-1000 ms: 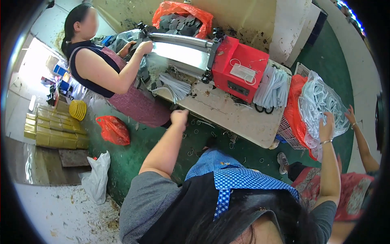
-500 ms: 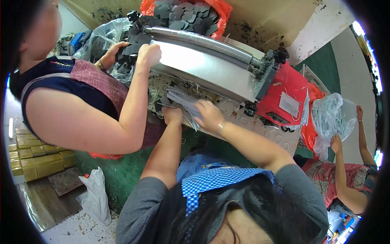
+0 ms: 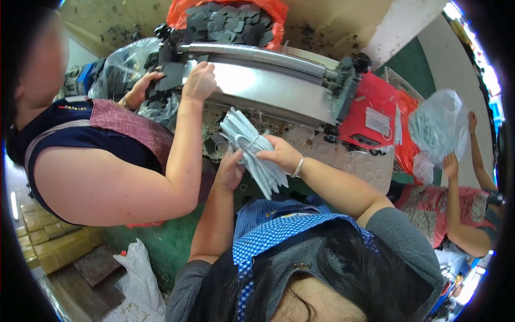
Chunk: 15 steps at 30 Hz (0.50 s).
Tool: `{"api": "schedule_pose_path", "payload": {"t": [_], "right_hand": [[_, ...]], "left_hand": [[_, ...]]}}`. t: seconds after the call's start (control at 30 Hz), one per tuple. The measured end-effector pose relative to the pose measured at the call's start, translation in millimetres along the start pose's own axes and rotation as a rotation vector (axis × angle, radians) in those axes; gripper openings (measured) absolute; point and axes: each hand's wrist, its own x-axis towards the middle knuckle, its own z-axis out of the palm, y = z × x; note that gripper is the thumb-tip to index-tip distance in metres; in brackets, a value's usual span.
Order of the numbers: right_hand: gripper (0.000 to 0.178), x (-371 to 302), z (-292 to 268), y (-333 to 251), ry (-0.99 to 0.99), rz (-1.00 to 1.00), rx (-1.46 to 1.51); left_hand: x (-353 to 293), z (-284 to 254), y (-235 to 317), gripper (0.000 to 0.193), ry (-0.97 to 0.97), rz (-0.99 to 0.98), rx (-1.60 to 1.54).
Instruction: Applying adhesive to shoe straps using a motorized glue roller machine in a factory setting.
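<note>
A bundle of long, flat, pale grey strips (image 3: 266,170) is between my hands, lifted up near the table's front edge and tilted. A thin pale band (image 3: 250,140) appears to loop round its middle. My left hand (image 3: 230,173) is closed on the bundle's left side, its fingers partly hidden. From the right, my right hand (image 3: 284,155) grips the strips, thumb on top. Behind the bundle, loose pale rubber bands (image 3: 215,119) and dark grey flat pieces (image 3: 214,143) lie on the table.
A metal roller machine (image 3: 268,88) with a red end housing (image 3: 370,121) stands across the table. At left, a co-worker's hand (image 3: 199,81) is at its plate with dark pieces. A red bag (image 3: 280,24) of dark pieces is behind. Another person at right handles a clear bag (image 3: 437,123).
The strips have risen off the table and toward me, now upright in both hands with a band round them. The co-worker's hand at the roller has shifted slightly.
</note>
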Motion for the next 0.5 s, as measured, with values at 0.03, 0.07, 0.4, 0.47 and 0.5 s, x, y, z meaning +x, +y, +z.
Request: {"api": "schedule_pose_path", "payload": {"t": [0.03, 0.07, 0.4, 0.47, 0.5], "right_hand": [[0.043, -10.5, -3.9, -6.6, -0.142, 0.118, 0.356], [0.040, -23.8, -10.9, -18.9, -0.202, 0.119, 0.449], [0.042, -129.6, -63.4, -21.4, 0.230, 0.042, 0.841], [0.042, -152.6, -74.3, -20.3, 0.190, 0.028, 0.918], [0.042, -164.4, -79.6, -18.0, 0.206, 0.016, 0.921]], "left_hand": [[-1.1, 14.4, 4.0, 0.052, -0.102, -0.010, 0.227], [-0.6, 15.0, 9.4, 0.057, -0.106, -0.123, 0.399], [4.6, 111.9, -47.5, 0.043, -0.202, -0.250, -0.206], [9.4, 121.6, -51.6, 0.044, -0.033, -0.192, -0.102], [16.2, 114.7, -53.5, 0.045, 0.132, -0.124, -0.033]]}}
